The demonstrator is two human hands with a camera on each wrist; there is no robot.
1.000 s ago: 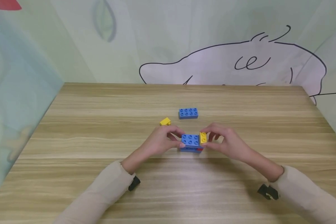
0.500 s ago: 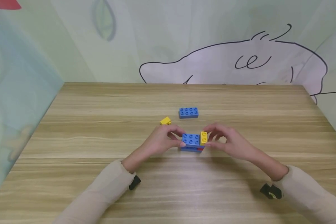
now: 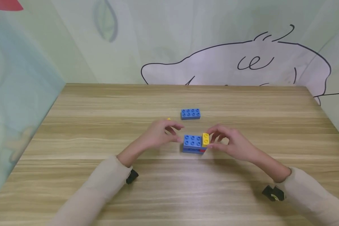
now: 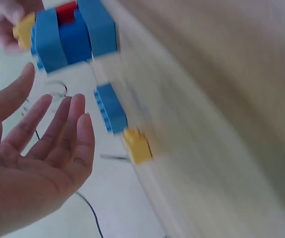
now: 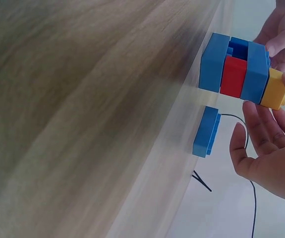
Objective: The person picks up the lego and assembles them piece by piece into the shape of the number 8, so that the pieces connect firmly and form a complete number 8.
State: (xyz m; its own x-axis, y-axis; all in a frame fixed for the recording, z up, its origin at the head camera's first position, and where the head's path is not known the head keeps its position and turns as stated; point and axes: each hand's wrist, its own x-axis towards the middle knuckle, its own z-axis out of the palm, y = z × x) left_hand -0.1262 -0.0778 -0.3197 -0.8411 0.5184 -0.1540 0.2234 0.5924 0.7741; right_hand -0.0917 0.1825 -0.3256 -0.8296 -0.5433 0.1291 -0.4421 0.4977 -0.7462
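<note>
A stack of blocks stands on the table: a blue bottom brick (image 5: 214,62), a red brick (image 5: 233,77) and a darker blue brick (image 4: 75,42) in the middle layer, and a blue top brick (image 3: 192,141). On the top brick's right end sits a yellow brick (image 3: 205,140). My right hand (image 3: 233,144) pinches that yellow brick between thumb and fingers. My left hand (image 3: 158,133) is off the stack, just to its left, holding nothing, its fingers apart and loosely bent. Behind it, a loose yellow brick (image 4: 139,148) is mostly hidden in the head view.
A loose blue brick (image 3: 190,114) with two rows of studs lies behind the stack. The wooden table (image 3: 101,188) runs back to a wall hung with a printed cloth (image 3: 169,37).
My left hand has let go of the stack's left end and moved left, covering most of the loose yellow brick. My right hand stays at the yellow brick on top.
</note>
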